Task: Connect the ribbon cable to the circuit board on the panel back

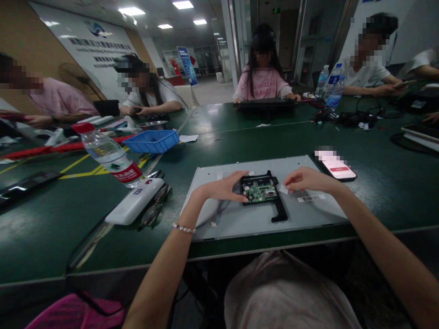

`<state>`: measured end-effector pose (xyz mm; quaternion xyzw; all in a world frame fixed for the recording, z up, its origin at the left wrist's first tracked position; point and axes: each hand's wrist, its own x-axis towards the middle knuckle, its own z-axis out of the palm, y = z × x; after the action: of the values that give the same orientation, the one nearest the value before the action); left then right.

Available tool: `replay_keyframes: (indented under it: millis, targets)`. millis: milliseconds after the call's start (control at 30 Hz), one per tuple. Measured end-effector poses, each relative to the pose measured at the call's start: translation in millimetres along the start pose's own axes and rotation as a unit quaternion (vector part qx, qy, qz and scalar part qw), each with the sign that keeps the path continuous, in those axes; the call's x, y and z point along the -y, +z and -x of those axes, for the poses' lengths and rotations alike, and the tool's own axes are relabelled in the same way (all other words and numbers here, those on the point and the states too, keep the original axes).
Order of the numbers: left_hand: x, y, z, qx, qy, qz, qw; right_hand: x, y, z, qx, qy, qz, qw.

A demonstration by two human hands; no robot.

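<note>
A flat grey panel [236, 224] lies on the green table in front of me. On it rests a black plastic bracket [281, 211] with a green circuit board [258, 193] inside. My left hand [224, 186] grips the bracket's left side, thumb at the near corner and fingers at the far edge. Just right of the bracket, my right hand [305, 180] pinches a small whitish piece of tape [283, 188] between thumb and fingertips. A label strip [310, 198] is on the panel below that hand. Thin wires [219, 211] run over the panel beneath my left wrist.
Left of the panel are a white power bank [135, 202], glasses [156, 208], a tilted water bottle [111, 157] and a blue tray [151, 140]. A phone [336, 165] lies beyond my right hand. Several people sit around the table; one holds a dark panel [266, 103].
</note>
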<state>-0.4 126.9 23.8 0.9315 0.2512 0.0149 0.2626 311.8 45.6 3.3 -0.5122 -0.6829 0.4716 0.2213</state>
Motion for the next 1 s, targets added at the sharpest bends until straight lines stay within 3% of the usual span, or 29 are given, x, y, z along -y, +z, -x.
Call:
replay_keyframes:
  millis: [167,400,767,867,1000]
  targets:
    - [-0.9,0.1,0.2,0.001,0.002,0.000,1.000,-0.8,9.3,-5.9,-0.005,-0.026,0.040,0.999]
    - [-2.1,-0.4,0.7,0.002,-0.002,0.001,1.000,-0.3,15.5,-9.8,-0.068,-0.067,0.148,0.984]
    - [-3.9,-4.2,2.8,0.000,0.014,-0.005,1.000,2.7,13.7,-7.8,-0.065,-0.057,0.132,0.987]
    - [-2.9,-11.2,4.9,-0.056,0.009,-0.011,0.998,4.2,9.2,-5.8,-0.077,-0.070,0.121,0.987]
    - [12.8,-20.0,8.6,-0.193,-0.036,-0.059,0.979,6.7,7.2,-4.0,-0.081,-0.078,0.128,0.985]
